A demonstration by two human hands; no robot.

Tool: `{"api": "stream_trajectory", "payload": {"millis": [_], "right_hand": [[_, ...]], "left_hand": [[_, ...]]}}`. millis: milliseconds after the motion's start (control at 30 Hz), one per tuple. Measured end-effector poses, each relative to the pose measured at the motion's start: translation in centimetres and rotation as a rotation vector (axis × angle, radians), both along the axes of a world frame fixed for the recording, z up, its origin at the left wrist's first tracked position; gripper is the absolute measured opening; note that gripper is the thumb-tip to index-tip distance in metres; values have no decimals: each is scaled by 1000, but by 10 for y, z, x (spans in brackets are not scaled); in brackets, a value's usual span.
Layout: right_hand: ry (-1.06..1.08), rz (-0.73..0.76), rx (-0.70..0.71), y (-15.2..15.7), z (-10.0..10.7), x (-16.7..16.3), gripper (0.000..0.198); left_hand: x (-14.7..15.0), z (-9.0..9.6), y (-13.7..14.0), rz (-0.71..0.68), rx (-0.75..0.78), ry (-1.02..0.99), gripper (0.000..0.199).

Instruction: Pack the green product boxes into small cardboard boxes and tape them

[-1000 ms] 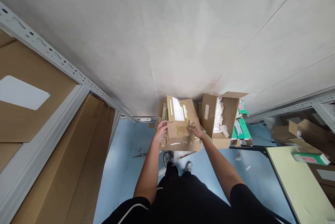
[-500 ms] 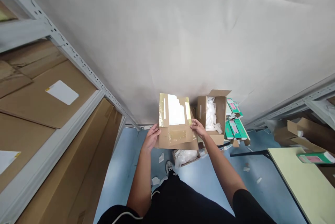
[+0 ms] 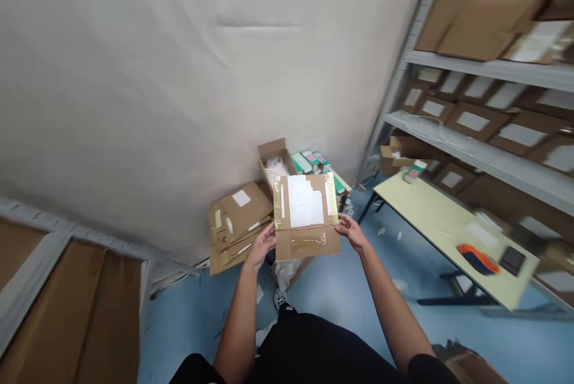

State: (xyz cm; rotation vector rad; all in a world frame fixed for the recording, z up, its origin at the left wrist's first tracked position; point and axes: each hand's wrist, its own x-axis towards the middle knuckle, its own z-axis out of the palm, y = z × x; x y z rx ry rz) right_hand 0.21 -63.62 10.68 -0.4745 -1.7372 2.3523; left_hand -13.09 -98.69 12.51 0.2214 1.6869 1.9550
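A flattened cardboard box (image 3: 332, 243) is held out in front of my body, with white label paper and shiny tape on its face. My left hand (image 3: 261, 246) grips its left edge, thumb on the front. On the opposite edge, my right hand (image 3: 350, 230) pinches the cardboard between thumb and fingers. Just behind and to the left lies a stack of flattened cartons (image 3: 237, 216). An open carton (image 3: 272, 151) with white packing material stands behind the held cardboard, which partly hides it.
Green and white boxes (image 3: 309, 160) sit beside the open carton. To the right is a pale table (image 3: 421, 210) bearing an orange and dark item (image 3: 478, 258). Shelves (image 3: 475, 73) of labelled cartons rise behind it. Another rack (image 3: 33, 276) stands at left; scraps dot the blue floor.
My view has swung to the right, bringing the right shelves and table into sight. Both hands still hold the flattened box, now apart from the stack of flattened cartons.
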Motion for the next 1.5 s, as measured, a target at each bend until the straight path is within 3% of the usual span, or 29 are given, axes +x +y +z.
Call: {"api": "stream_trajectory", "payload": {"millis": [200, 367, 633, 867, 1033, 1200, 1367, 1500], "right_hand": [[-33, -379, -13, 73, -5, 132, 67], [-44, -523, 13, 106, -14, 181, 70], [-116, -599, -50, 158, -32, 177, 64], [-183, -717, -43, 237, -21, 152, 64], [-237, -922, -17, 288, -17, 143, 67], [-237, -1101, -97, 328, -27, 143, 66], [-218, -1172, -153, 375, -53, 150, 64], [-198, -1141, -177, 424, -83, 155, 65]], "left_hand": [[27, 0, 146, -292, -10, 40, 90], [35, -4, 218, -452, -16, 78, 86], [5, -40, 300, -510, -48, -18, 88], [-44, -67, 420, -629, -43, -71, 87], [-67, -58, 524, -734, -16, -14, 82], [-67, -42, 612, -793, -45, 91, 74], [-53, -39, 677, -773, -59, 209, 72], [-36, -32, 720, -698, -56, 326, 79]]}}
